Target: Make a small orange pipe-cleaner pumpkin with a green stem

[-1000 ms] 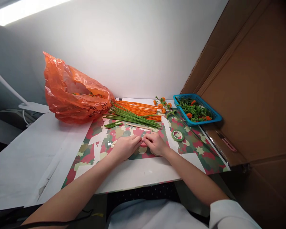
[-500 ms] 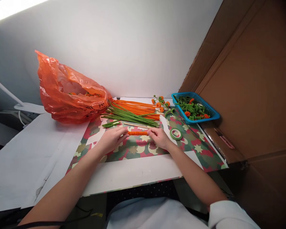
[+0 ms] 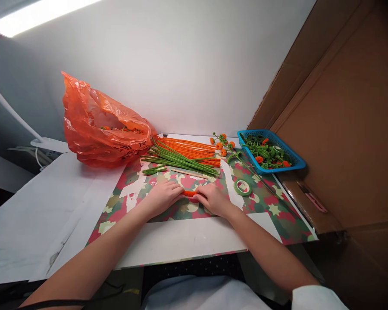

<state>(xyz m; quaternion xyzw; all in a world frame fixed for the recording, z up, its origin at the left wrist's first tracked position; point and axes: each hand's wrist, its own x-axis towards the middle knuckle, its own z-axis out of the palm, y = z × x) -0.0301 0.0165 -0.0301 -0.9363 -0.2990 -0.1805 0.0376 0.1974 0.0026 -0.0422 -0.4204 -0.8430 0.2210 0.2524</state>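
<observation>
Our left hand (image 3: 164, 198) and right hand (image 3: 214, 199) grip opposite ends of an orange roll (image 3: 190, 193) over the table (image 3: 187, 237). Green stems (image 3: 184, 160) and a stick (image 3: 189, 173) lie just beyond, tape (image 3: 237, 189) and a basket (image 3: 289, 168) to the right.

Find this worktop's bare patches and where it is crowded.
Free: the white strip between patterned mat and near edge; the white tabletop left of the mat, nearer than the orange bag. Crowded: beyond the held orange piece, where green stems overlap orange stems.

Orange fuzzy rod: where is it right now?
Head view, just below centre: the orange fuzzy rod is held between the left hand and the right hand, nearer the wearer than the thin pale stick.
</observation>
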